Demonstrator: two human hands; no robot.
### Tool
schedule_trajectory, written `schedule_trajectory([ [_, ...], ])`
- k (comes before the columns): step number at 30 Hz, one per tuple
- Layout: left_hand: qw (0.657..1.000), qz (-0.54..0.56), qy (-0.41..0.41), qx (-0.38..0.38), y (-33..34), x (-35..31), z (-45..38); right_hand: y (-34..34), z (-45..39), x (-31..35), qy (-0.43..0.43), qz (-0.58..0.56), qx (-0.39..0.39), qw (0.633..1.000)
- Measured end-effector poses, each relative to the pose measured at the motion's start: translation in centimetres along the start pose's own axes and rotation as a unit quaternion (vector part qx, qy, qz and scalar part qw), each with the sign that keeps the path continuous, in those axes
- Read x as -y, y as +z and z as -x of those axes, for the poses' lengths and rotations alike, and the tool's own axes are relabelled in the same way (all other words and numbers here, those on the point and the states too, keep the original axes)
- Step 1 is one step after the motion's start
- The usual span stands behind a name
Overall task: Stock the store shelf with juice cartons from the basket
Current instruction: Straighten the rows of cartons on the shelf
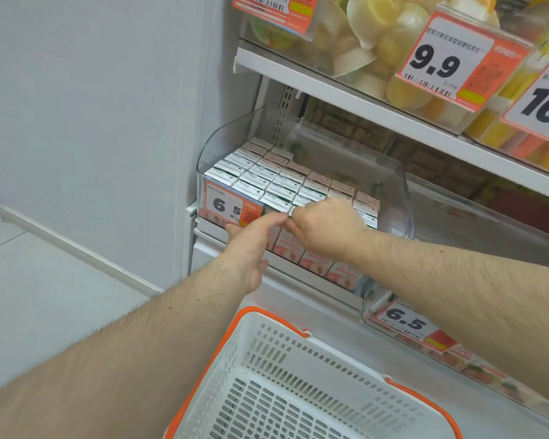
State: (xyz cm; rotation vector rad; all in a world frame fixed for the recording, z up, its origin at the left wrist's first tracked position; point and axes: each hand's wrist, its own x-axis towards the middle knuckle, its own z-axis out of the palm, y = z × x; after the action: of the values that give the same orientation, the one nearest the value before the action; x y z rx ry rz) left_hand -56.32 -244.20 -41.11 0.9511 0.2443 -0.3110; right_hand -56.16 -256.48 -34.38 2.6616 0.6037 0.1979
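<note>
Head view of a person facing a store shelf [298, 274], both hands at the front of a clear plastic bin [222, 137] packed with juice cartons [267, 175]. The cartons stand upright in tight rows, tops level, filling most of the bin; its back right part looks unfilled. The right hand [325, 229] is curled over the top edge of a front-row carton, apparently pinching it into place. The left hand [251, 245] reaches from below with straight fingers, which press against the bin's front wall just beside the price tag [227, 207].

The step in hand appears to be seating a carton in the front row. Done well, the carton goes in upright, printed face outward, flush with its neighbours, while the left hand steadies the bin so the row does not shift. Pressure should fall on the carton's top edge, not its thin sides.

The basket [267, 375], white with an orange rim, sits below the shelf; the part of its floor in view shows no cartons, but its near end is cut off by the frame. The right hand's fingertips are hidden behind its knuckles, so the exact grip is uncertain. Print on the cartons is too small to read. The neighbouring bin's contents are blurred behind glare.
</note>
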Motion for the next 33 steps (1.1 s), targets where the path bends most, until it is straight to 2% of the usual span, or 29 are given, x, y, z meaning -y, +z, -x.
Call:
schedule_trajectory([
  [7,0.999,0.017,-0.003,-0.038,0.4,0.5,0.3,-0.7,-0.1,0.7,0.050,0.046,0.038,0.997],
  [10,0.999,0.023,-0.037,-0.030,1.8,1.2,1.6,-1.9,1.2,0.7,0.108,-0.018,0.057,0.992],
  [12,0.999,0.007,-0.052,-0.010,3.4,2.1,3.3,-2.8,3.6,0.0,0.126,-0.062,-0.006,0.990],
  [14,0.998,-0.006,-0.059,-0.002,4.8,3.1,4.9,-3.6,7.1,-1.4,0.135,-0.112,-0.139,0.975],
  [16,0.998,-0.035,-0.058,0.005,5.8,4.1,6.1,-4.1,11.0,-3.4,0.189,-0.186,-0.255,0.930],
  [18,0.993,-0.113,-0.029,0.010,6.5,5.0,6.8,-3.6,13.8,-6.5,0.285,-0.274,-0.291,0.871],
  [19,0.984,-0.179,0.006,0.015,6.9,5.4,7.2,-3.0,14.7,-8.3,0.336,-0.307,-0.264,0.850],
  [21,0.947,-0.305,0.095,0.039,7.9,6.0,8.1,-1.8,15.6,-11.5,0.419,-0.347,-0.155,0.825],
  [23,0.908,-0.385,0.155,0.061,9.0,6.7,8.7,-0.2,15.4,-13.7,0.453,-0.378,-0.033,0.807],
  [25,0.886,-0.419,0.186,0.067,9.9,7.3,8.7,1.5,14.5,-14.9,0.454,-0.406,0.063,0.790],
  [28,0.880,-0.428,0.200,0.043,10.5,7.9,8.1,3.3,12.7,-15.3,0.436,-0.451,0.138,0.766],
  [31,0.905,-0.384,0.179,0.032,10.5,8.4,7.8,4.0,10.9,-14.9,0.412,-0.500,0.163,0.744],
  [33,0.911,-0.371,0.177,0.030,10.4,8.5,7.8,4.3,9.9,-15.1,0.422,-0.532,0.158,0.717],
])
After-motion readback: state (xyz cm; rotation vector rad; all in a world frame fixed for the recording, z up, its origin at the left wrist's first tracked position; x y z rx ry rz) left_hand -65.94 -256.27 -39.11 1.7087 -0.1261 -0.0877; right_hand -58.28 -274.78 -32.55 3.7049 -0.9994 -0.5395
